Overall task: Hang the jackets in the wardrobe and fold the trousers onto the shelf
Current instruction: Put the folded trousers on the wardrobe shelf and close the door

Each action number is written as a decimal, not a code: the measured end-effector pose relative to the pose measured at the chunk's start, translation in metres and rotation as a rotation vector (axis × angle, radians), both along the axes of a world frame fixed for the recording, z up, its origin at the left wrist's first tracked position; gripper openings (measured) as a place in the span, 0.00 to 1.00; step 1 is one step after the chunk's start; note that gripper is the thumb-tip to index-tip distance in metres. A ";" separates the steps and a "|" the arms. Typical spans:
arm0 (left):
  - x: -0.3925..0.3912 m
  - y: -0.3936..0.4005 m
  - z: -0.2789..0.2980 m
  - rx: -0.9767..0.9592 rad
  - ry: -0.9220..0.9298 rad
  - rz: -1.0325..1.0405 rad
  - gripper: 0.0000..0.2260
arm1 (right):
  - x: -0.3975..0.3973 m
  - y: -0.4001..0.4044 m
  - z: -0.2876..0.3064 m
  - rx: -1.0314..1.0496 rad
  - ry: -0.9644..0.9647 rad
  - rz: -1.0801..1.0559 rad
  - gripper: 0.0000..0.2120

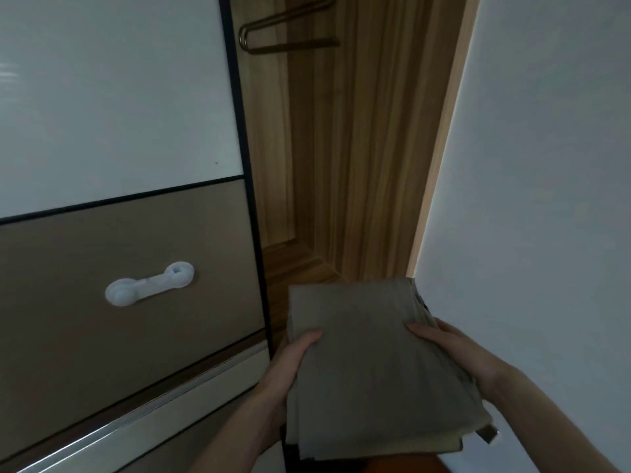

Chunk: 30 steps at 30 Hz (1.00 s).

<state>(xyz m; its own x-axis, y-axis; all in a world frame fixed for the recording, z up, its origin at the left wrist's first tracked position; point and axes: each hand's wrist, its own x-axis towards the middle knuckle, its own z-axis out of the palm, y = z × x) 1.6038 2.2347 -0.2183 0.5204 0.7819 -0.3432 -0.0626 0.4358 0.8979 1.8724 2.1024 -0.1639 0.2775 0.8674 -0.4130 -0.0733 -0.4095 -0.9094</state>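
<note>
Gripping the folded trousers (372,363) between them, the left hand (290,360) and right hand (454,353) each clamp 1 side edge, probably keeping the folds flat, with the open wardrobe (341,165) just beyond the fingertips.

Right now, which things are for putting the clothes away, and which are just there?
For the job: folded trousers, left hand, right hand, wardrobe, hanger.
Just there: white latch, sliding door, wall.
</note>
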 end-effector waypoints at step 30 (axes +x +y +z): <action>0.109 0.219 -0.093 -0.057 -0.005 0.683 0.29 | 0.096 0.357 -0.107 0.000 -0.455 0.253 0.44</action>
